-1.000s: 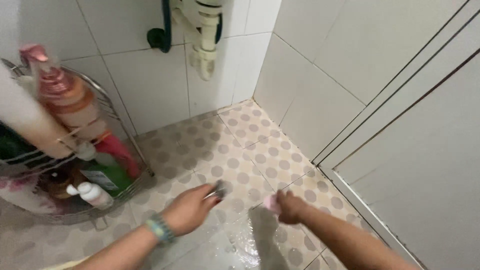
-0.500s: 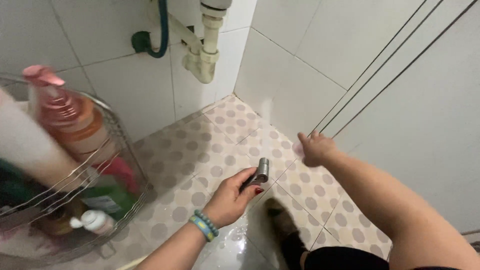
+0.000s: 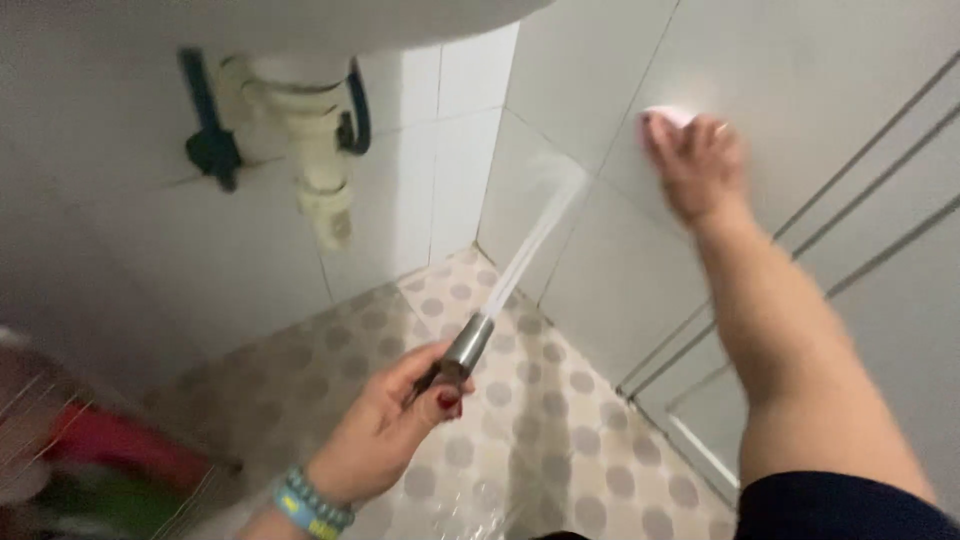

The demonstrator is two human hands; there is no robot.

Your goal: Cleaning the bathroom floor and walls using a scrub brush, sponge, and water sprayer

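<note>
head view: the left hand, a beaded bracelet at its wrist, was curled tight round the handle of a metal spray nozzle, thumb with red nail laid along it, fingers pressed together in a grip. the nozzle sat low at centre above the dotted floor tiles and pointed up and to the right; a water jet left its tip and struck the white wall tiles near the corner. the right hand was raised at upper right, fingers spread and pressed flat against the wall tile, with a small pink pad held under the fingertips against the tile. a white drain pipe hung under the basin at upper left, beside a dark hose. blurred bottles in a wire rack occupied the lower left corner.
</note>
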